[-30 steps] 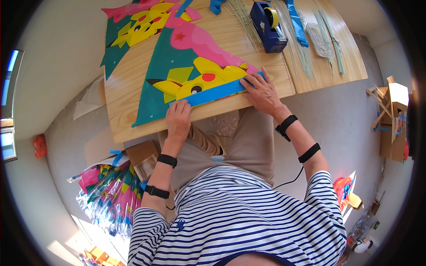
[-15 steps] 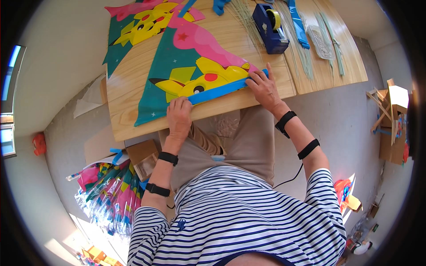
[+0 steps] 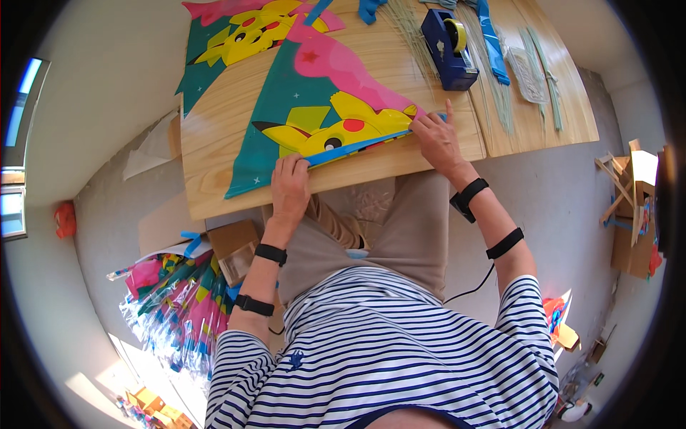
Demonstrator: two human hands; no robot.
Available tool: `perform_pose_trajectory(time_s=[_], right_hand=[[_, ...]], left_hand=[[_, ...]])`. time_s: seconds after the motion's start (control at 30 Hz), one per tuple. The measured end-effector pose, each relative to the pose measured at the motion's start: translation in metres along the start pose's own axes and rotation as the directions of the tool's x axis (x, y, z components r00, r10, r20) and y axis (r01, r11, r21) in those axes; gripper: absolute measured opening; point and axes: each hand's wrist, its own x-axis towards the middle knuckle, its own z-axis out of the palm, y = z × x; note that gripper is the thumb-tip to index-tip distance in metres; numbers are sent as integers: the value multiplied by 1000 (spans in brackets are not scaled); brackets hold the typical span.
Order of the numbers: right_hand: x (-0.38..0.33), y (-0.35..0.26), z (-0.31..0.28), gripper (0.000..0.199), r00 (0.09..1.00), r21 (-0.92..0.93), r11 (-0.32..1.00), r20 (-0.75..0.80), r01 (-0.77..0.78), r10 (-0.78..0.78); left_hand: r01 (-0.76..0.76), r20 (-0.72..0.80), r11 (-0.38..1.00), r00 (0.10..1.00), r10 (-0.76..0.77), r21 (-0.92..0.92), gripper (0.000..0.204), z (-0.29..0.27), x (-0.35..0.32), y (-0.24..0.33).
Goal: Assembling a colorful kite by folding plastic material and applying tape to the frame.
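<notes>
A triangular printed sheet, green and pink with a yellow cartoon character, lies flat on the wooden table in front of me. Along its near edge runs a blue strip, which looks narrow and partly turned over. My left hand has its fingers closed on the strip's left end. At the other end my right hand pinches the strip near the sheet's right corner, its index finger pointing up and away. Its fingertips partly hide that corner.
A second printed sheet lies at the far left. A blue tape dispenser, thin pale sticks, blue strips and a clear plastic tray lie at the back right. Wrapped printed bundles sit by a cardboard box below left.
The blue strip now looks narrower, turned over along the sheet's edge. Both hands stay at its ends, with the right fingers shifted slightly. The whole view has moved a little.
</notes>
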Motion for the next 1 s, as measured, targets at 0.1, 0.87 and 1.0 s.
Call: perform_pose_trajectory(time_s=[0.1,0.87,1.0], right_hand=[[-3,0,-11,20,990,-5,999,138,-43,43],[19,8,2,15,883,-8,979,430,-205,188],[19,8,5,15,888,-26,982,423,-189,182]], left_hand=[[4,101,999,995,-8,39,14,-7,6,-4],[274,379,955,901,-211,-118,14,-7,47,-24],[247,295,962,933,-204,-115,13,-7,42,-23]])
